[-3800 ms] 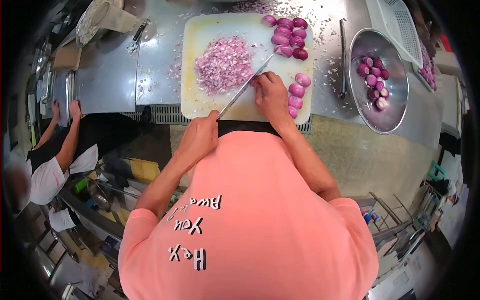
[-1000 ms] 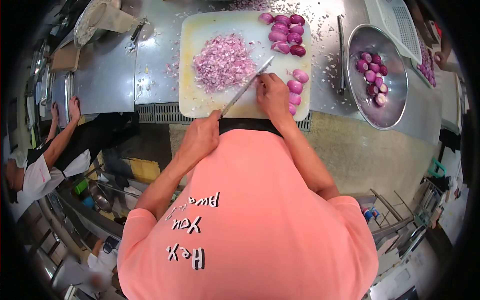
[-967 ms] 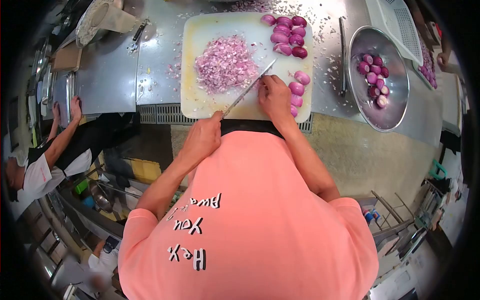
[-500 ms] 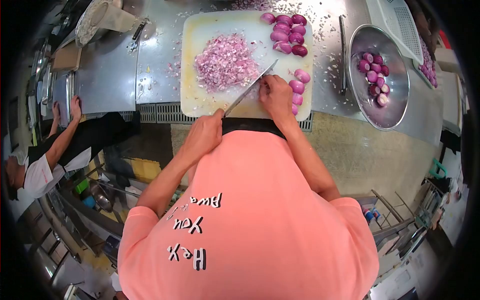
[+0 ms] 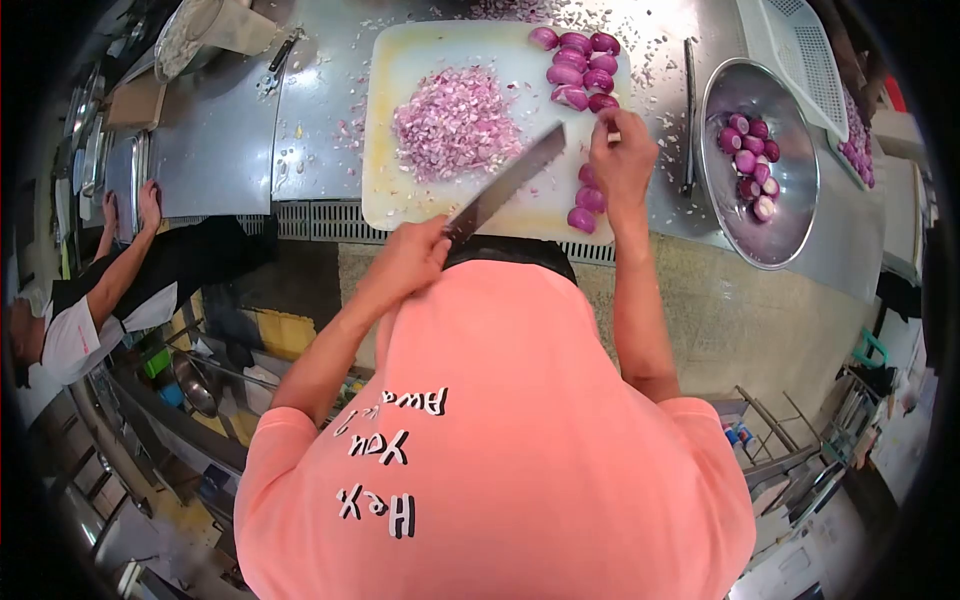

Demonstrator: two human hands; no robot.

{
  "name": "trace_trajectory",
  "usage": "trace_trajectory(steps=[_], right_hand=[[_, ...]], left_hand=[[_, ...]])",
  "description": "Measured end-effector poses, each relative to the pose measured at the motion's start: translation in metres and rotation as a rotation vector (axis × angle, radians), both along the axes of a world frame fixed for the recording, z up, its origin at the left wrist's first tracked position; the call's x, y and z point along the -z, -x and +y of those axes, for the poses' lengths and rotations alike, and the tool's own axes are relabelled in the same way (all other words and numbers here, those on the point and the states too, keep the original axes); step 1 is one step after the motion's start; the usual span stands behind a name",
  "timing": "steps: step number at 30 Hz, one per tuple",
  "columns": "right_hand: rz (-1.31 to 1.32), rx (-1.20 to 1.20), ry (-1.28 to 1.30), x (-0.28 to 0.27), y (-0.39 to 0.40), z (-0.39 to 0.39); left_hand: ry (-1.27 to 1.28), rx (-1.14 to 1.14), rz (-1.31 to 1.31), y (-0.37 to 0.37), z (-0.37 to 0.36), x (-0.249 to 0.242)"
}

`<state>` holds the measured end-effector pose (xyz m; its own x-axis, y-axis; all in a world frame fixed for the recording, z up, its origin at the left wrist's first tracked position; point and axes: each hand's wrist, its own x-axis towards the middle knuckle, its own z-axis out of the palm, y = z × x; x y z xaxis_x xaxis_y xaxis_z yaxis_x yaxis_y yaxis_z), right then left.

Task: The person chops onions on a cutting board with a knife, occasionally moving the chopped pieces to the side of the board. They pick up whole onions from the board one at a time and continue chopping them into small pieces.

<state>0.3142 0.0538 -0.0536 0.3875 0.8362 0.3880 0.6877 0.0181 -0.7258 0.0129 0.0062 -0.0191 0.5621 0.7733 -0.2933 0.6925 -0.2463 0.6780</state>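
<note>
My left hand (image 5: 412, 258) is closed round the handle of a broad kitchen knife (image 5: 510, 182). Its blade slants up and right over a white cutting board (image 5: 388, 195), the tip apart from the right hand. A pile of finely chopped red onion (image 5: 458, 125) lies left of the blade. My right hand (image 5: 624, 165) is over the board's right edge, fingers pinched together; a small pale bit shows at them, too small to name. Just beyond it are rows of peeled red onion pieces (image 5: 568, 75). More onion pieces (image 5: 588, 200) lie below, beside the wrist.
A steel bowl (image 5: 715, 215) with peeled red onions stands at right, past a dark narrow bar (image 5: 688, 120). Behind it is a white perforated basket (image 5: 800, 60). Onion scraps litter the steel counter (image 5: 320, 130). At left, another person (image 5: 110, 285) works at the counter.
My right hand has moved from beside the blade up and right, towards the onion rows. The knife has turned to show more of its flat side. My left hand keeps its grip.
</note>
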Motion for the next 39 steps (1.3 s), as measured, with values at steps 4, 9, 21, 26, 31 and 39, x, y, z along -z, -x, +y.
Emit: trace_trajectory(steps=[4,9,21,26,31,39], right_hand=[[-0.09,-0.13,0.005,0.015,-0.017,0.03],[-0.164,-0.241,0.141,0.021,0.003,0.035],[-0.121,-0.348,0.204,0.012,0.076,-0.011],[-0.111,-0.345,0.222,0.014,0.078,-0.015],[-0.074,-0.313,0.149,0.021,0.078,-0.017],[-0.061,-0.277,0.094,0.023,0.079,-0.017]], left_hand=[[0.046,-0.244,0.009,0.01,0.013,-0.007],[-0.019,-0.245,0.04,0.011,0.004,-0.017],[-0.094,-0.16,0.105,-0.011,0.004,-0.028],[-0.094,-0.148,0.106,-0.007,-0.001,-0.023],[-0.106,-0.153,0.082,-0.006,0.001,-0.021],[-0.139,-0.093,0.113,-0.006,0.002,-0.013]])
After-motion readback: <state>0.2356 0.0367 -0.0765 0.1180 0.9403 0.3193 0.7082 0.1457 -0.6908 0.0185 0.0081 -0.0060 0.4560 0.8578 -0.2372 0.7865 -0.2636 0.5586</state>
